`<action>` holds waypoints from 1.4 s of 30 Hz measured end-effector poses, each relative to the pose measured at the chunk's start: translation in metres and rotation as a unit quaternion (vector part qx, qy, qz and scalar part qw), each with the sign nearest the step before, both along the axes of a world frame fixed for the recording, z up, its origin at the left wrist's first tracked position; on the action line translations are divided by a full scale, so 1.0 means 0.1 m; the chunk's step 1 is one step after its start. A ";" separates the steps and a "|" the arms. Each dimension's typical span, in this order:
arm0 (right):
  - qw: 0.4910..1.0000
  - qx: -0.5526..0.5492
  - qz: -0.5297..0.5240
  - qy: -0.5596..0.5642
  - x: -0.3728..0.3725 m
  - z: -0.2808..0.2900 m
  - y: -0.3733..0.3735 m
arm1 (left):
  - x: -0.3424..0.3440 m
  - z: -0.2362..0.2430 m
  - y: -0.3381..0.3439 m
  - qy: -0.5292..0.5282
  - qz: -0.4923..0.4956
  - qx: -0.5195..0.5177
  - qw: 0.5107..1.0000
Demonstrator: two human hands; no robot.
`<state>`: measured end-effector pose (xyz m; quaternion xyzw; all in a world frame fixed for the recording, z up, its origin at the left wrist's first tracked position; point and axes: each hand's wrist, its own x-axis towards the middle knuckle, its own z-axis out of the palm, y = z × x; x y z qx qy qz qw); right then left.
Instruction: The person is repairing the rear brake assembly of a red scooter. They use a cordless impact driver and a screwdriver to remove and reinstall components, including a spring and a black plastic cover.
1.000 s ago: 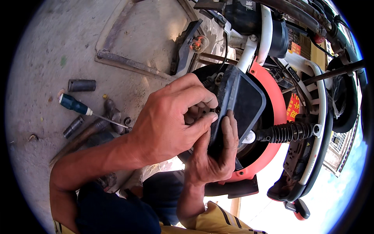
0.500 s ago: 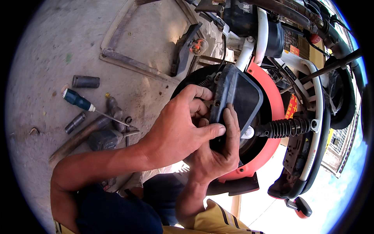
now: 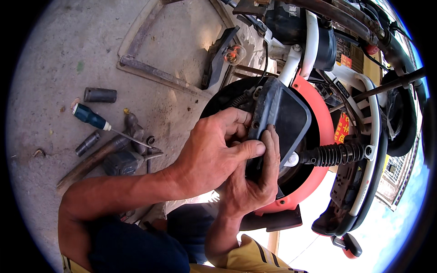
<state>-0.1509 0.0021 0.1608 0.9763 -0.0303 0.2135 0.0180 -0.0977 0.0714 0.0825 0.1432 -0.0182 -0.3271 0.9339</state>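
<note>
left hand grip: pinching black plastic cover edge | right hand grip: clasping cover from below | cover: against red engine housing | floor: blue-handled screwdriver, hammer

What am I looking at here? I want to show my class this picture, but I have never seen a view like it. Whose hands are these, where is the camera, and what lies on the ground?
The camera sits on a person's head and looks down, so the view bulges like a fishbowl. Both bare hands are that person's own. The left hand and right hand grip a dark plastic cover against a machine with an orange round housing and a white tube frame. On the concrete ground to the left lie a blue-handled screwdriver, a hammer and a dark metal cylinder.
</note>
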 end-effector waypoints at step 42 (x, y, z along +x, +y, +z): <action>0.897 0.198 0.120 0.377 -0.40 -1.83 0.41 | -0.66 -1.60 1.82 -0.342 0.108 0.840 0.406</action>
